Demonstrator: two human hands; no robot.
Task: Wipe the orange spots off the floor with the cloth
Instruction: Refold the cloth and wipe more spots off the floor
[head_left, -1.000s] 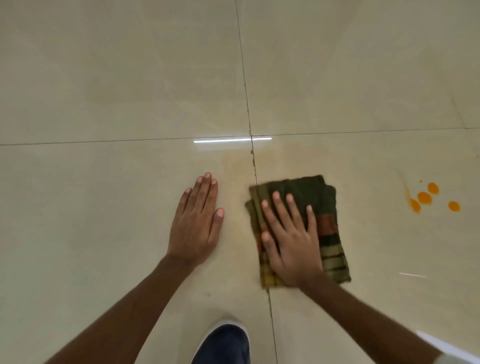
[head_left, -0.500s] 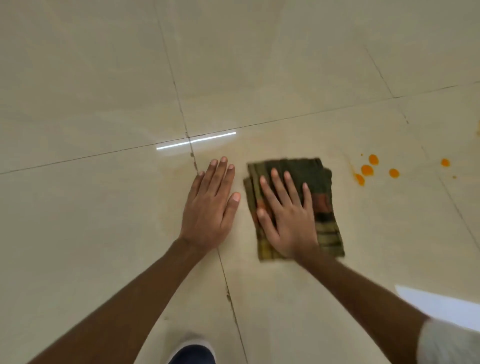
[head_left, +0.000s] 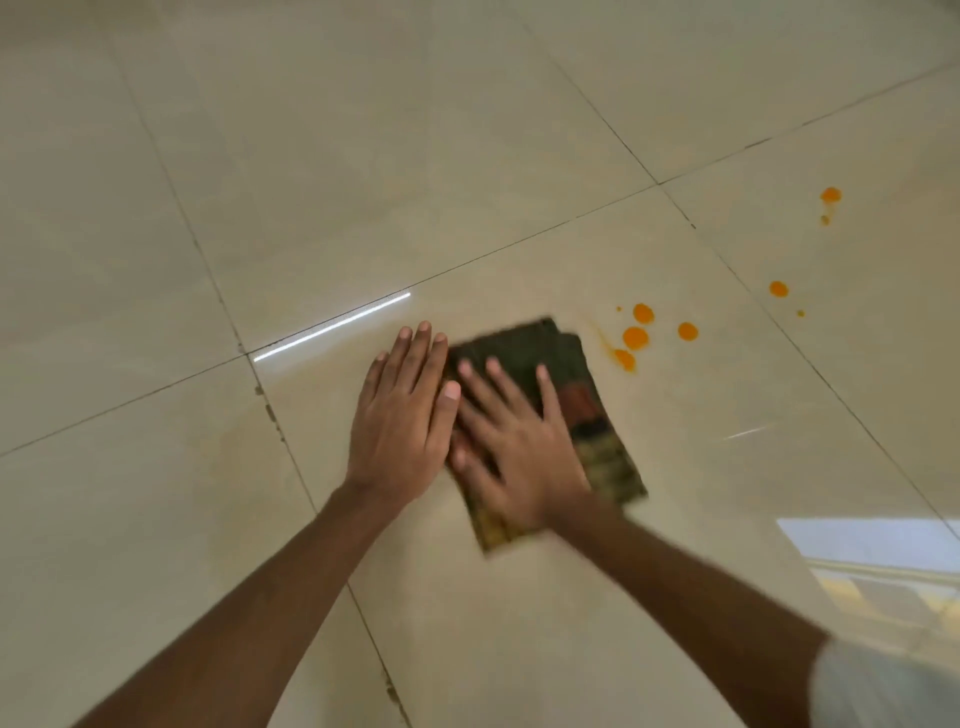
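Pressing flat on the folded dark green cloth with red and yellow stripes (head_left: 576, 395), the right hand (head_left: 511, 441) lies palm down with its fingers spread and pointing away from the person, so its grip is released and simply bears down on the fabric rather than clutching it. That is all the single head view offers, and the right hand and forearm are slightly blurred in it. The cloth sits on the glossy beige tiled floor (head_left: 311, 156), its far right corner just beside the nearest cluster of orange spots (head_left: 635, 338) but not yet covering them; two more orange spots (head_left: 778, 289) and (head_left: 830, 195) lie well apart on the next tile to the right. The left hand (head_left: 402, 410) rests flat on the bare floor, fingers together, its thumb touching the right hand's index finger at the cloth's left edge; its grip is also released and holds nothing. To do the wipe well, I judge the right palm should keep even pressure and slide the cloth forward and to the right over the near cluster, letting the fabric lift the liquid rather than drag it into a streak, while the left hand props the body. The far spots would need a fresh patch of cloth.
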